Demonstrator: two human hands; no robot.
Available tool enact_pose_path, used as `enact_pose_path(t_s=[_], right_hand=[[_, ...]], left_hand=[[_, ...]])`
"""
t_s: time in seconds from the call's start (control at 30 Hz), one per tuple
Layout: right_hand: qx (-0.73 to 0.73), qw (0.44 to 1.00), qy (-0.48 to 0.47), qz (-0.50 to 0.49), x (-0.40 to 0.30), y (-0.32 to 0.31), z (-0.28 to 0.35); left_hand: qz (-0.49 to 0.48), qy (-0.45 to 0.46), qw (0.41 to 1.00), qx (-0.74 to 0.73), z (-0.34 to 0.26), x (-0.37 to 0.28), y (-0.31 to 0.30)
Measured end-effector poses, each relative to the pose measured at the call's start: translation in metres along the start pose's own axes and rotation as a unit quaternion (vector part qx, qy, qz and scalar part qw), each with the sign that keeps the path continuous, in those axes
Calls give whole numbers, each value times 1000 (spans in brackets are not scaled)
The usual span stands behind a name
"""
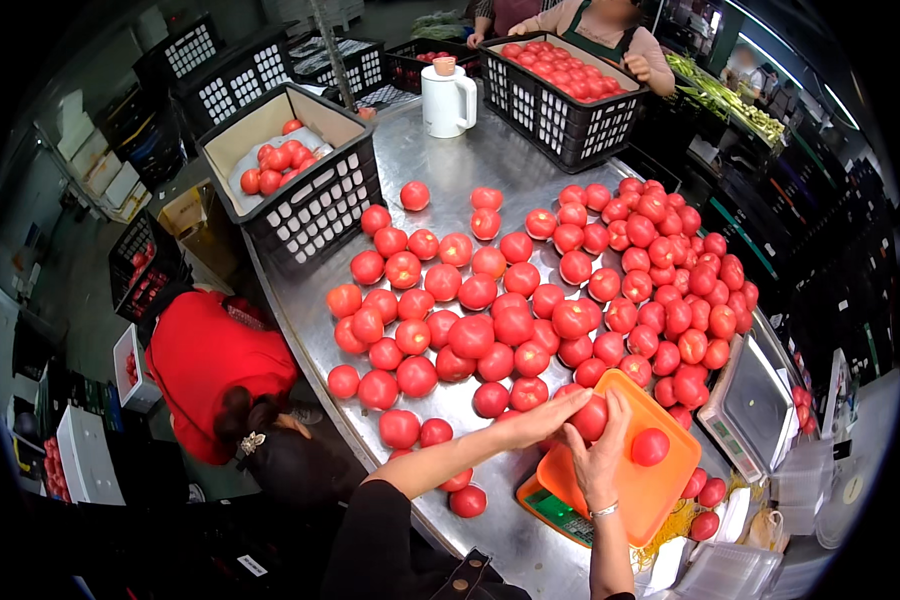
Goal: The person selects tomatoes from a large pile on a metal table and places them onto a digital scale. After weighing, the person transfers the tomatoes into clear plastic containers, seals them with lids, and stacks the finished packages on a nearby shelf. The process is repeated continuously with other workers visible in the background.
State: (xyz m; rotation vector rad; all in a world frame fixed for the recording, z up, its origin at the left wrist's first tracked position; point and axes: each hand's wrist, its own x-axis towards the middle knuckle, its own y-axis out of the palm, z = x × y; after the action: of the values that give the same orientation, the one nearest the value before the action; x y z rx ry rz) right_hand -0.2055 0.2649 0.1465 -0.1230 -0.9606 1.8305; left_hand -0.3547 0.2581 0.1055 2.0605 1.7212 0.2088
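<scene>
Between my two hands is a red tomato (591,418), at the left side of an orange tray (637,502). My left hand (547,418) reaches in from the left with its fingers along the tomato's near side. With thumb and fingers around it, my right hand (598,457) grips the same tomato; a bracelet is on that wrist. Another tomato (650,447) lies in the tray. Under the tray is an orange digital scale (559,510) with a lit green display. Many loose tomatoes (471,336) cover the steel table (450,169) beyond my hands.
A lined black crate (319,206) holding several tomatoes stands left, a fuller one (562,124) at the back. A white kettle (448,101) is between them. Another scale (746,405) and clear plastic boxes (727,574) are right. A person in red (217,360) bends beside the table's left edge.
</scene>
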Motion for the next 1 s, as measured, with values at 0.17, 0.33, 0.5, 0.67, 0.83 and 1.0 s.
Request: enact_pose_path(t_s=[0.17, 0.33, 0.5, 0.67, 0.83, 1.0], right_hand=[[-77, 995, 60, 30, -2, -25, -29], [-194, 971, 119, 76, 4, -38, -41], [-223, 957, 179, 55, 3, -28, -50], [-206, 964, 165, 32, -5, -28, -56], [-223, 967, 121, -9, -17, -33, -45], [-55, 988, 142, 4, -37, -46, -13]], left_hand=[[-254, 163, 880, 366, -21, -2, -85], [-469, -106, 583, 654, -43, -13, -227], [-356, -177, 638, 659, -37, -1, -258], [-333, -108, 680, 644, -34, -2, -280], [-357, 32, 747, 560, -32, -17, -286], [-386, 222, 874, 192, -53, -41, -237]])
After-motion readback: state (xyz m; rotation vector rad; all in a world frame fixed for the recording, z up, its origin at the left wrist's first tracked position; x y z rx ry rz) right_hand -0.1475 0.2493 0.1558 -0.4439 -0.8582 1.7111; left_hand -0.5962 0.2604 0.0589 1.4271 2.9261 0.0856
